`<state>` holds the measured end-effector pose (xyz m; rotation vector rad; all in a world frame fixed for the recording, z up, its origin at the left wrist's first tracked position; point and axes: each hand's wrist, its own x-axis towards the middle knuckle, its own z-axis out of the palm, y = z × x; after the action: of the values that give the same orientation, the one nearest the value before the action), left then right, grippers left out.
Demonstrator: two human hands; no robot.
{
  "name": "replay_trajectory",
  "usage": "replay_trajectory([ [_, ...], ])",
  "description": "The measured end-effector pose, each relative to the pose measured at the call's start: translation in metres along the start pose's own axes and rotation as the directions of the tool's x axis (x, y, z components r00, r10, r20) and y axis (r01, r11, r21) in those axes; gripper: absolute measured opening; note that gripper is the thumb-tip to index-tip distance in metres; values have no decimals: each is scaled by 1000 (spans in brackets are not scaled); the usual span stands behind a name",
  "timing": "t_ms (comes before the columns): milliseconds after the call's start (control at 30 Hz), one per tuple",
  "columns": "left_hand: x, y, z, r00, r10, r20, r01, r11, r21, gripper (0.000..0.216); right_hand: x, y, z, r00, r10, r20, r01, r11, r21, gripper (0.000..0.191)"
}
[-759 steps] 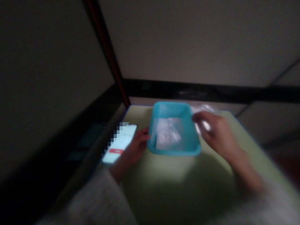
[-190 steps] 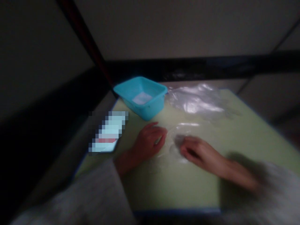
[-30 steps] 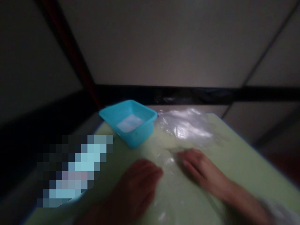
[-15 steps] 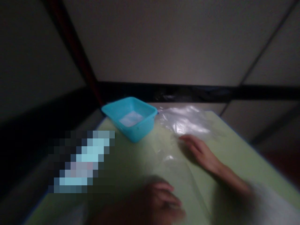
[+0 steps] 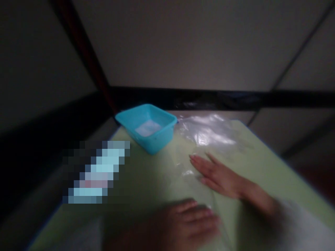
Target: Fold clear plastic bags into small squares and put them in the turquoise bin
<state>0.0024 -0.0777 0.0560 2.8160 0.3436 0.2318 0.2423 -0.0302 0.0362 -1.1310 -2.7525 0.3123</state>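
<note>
A clear plastic bag point(image 5: 187, 172) lies flat on the yellow-green table, its edge running toward me between my hands. My right hand point(image 5: 220, 176) rests palm down at the bag's far right part, fingers stretched out. Nearer to me, at the bottom of the view, my left hand point(image 5: 195, 223) is spread over the near part of the bag, fingers extended and somewhat blurred. Neither hand grips anything that I can see. Whether the left palm touches the plastic cannot be made out.
A turquoise basin point(image 5: 161, 139) with a white sheet point(image 5: 148, 128) inside stands at the far left of the table point(image 5: 141, 177). More crumpled clear plastic point(image 5: 209, 130) lies to its right. A pixelated patch point(image 5: 104, 170) covers something at the left edge. Panels rise behind the table.
My right hand has flattened, its fingers spreading onto the bag. My left hand has opened from a curled shape and shifted slightly right. The view has tilted a little.
</note>
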Motion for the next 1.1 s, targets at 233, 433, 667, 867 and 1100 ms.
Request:
replay_trajectory([
  [233, -4, -13, 5, 975, 194, 109, -191, 981, -45, 51, 0, 7, 4, 1000, 20, 13, -20, 999, -33, 56],
  [433, -4, -9, 2, 979, 187, 82, -182, 981, -66, 49, -1, 18, 6, 995, 65, -80, -71, 995, -73, 56],
  [667, 0, -1, 2, 979, 203, 9, -201, 974, -101, 42, 1, -2, -3, 998, -39, -49, 37, 999, -34, 59],
  [867, 0, 0, 9, 978, 208, -14, -208, 973, -101, 42, 5, -18, 8, 988, -150, 49, 148, 988, 44, 65],
  [1100, 0, 1, 7, 979, 198, -48, -203, 971, -123, 41, 4, 3, 4, 1000, -13, 21, 12, 999, 52, 60],
])
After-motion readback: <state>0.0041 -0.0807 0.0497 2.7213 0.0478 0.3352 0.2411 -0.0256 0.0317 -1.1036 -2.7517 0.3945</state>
